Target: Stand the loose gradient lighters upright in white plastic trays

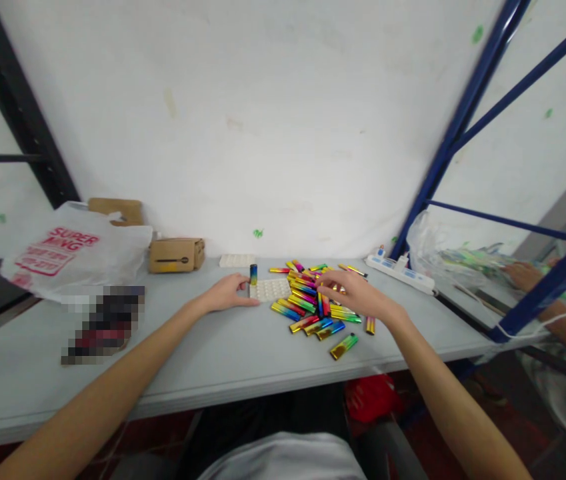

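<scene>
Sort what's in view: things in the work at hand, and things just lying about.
In use:
pale tray by the left hand
shiny coloured cases by the right hand
upright case at the tray's left end

Apparently just lying about:
white carrier bag
cardboard box
power strip
second pale tray, perhaps

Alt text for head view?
A person's right hand is at a pile of shiny multicoloured cases on a grey table, while the left hand is at a white tray, one case upright at its far left corner. A plastic bag and cardboard box sit left, a power strip right.
</scene>
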The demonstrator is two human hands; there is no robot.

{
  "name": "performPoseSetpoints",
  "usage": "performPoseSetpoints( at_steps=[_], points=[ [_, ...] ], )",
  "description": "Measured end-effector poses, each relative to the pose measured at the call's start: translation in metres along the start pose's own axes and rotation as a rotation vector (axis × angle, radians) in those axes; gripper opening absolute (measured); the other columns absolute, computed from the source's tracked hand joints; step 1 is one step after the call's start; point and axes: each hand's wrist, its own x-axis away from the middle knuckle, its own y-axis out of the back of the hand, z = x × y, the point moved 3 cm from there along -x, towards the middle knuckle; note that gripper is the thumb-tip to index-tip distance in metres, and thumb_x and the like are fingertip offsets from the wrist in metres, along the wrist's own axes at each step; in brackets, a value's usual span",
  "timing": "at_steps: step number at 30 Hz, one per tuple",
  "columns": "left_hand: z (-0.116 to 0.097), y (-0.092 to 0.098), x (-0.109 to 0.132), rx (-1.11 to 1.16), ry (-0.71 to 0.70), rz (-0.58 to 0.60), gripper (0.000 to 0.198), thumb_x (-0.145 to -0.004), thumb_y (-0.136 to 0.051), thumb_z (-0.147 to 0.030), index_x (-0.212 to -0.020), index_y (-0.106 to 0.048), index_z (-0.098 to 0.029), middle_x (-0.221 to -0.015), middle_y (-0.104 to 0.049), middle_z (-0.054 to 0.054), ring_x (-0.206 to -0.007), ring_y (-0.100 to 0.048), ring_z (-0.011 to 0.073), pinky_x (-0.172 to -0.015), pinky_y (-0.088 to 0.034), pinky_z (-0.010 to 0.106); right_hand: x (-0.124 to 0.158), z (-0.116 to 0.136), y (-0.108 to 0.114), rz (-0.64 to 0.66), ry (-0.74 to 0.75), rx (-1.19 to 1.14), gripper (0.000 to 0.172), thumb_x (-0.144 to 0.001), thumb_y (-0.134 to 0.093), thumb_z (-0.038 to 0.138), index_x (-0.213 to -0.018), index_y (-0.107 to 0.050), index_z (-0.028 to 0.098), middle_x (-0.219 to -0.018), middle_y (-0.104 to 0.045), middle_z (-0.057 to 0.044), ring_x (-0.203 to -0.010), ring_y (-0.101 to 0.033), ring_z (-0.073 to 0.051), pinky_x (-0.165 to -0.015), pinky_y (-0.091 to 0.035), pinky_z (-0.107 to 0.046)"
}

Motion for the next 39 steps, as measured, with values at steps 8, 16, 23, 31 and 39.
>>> performPoseSetpoints(
  at_steps=[8, 16, 23, 31, 39],
  points=[
    [0.002, 0.000, 0.000, 0.023, 0.033, 0.001, 0.063, -0.062, -0.071, -0.075, -0.088, -0.065, -0.018, -0.084, -0.062, 0.005, -0.076, -0.057, 0.0234, -0.068, -0.040, 0.030, 0.109, -0.006, -0.025, 0.042, -0.066, 0.031, 0.035, -0.095, -0.064, 0.037, -0.130, -0.064, 0.034, -0.132, -0.059, -0.009, -0.125, -0.056, -0.024, -0.109, -0.045, -0.040],
    [-0.002, 0.003, 0.002, 0.025, 0.049, -0.011, 0.063, -0.062, -0.070, -0.076, -0.087, -0.066, -0.019, -0.085, -0.063, 0.005, -0.078, -0.058, 0.0244, -0.069, -0.042, 0.031, 0.088, -0.026, -0.054, 0.010, -0.075, 0.088, 0.022, -0.099, -0.059, 0.037, -0.112, -0.071, 0.026, -0.112, -0.066, -0.010, -0.111, -0.061, -0.024, -0.099, -0.050, -0.038],
    [0.001, 0.003, 0.000, 0.030, 0.031, -0.017, 0.060, -0.062, -0.070, -0.075, -0.082, -0.063, -0.019, -0.079, -0.062, 0.002, -0.073, -0.056, 0.0223, -0.064, -0.039, 0.029, 0.072, -0.033, -0.059, -0.032, -0.098, 0.159, 0.022, -0.100, -0.057, 0.039, -0.109, -0.071, 0.024, -0.110, -0.066, -0.009, -0.107, -0.062, -0.023, -0.096, -0.050, -0.036],
    [0.008, 0.011, 0.001, -0.035, 0.035, 0.005, 0.058, -0.067, -0.066, -0.076, -0.077, -0.058, -0.020, -0.073, -0.059, 0.001, -0.067, -0.054, 0.0209, -0.059, -0.033, 0.029, 0.069, -0.038, -0.037, -0.125, -0.082, -0.094, 0.022, -0.093, -0.067, 0.042, -0.106, -0.069, 0.025, -0.107, -0.068, -0.007, -0.103, -0.064, -0.024, -0.091, -0.052, -0.038],
    [0.010, 0.008, -0.001, -0.041, 0.016, -0.002, 0.057, -0.066, -0.067, -0.075, -0.076, -0.059, -0.020, -0.073, -0.057, 0.001, -0.067, -0.052, 0.0207, -0.060, -0.033, 0.029, -0.009, -0.054, -0.034, -0.499, -0.246, -0.848, 0.052, -0.069, -0.084, 0.049, -0.109, -0.067, 0.020, -0.103, -0.071, -0.008, -0.094, -0.067, -0.022, -0.081, -0.054, -0.033]
  ],
)
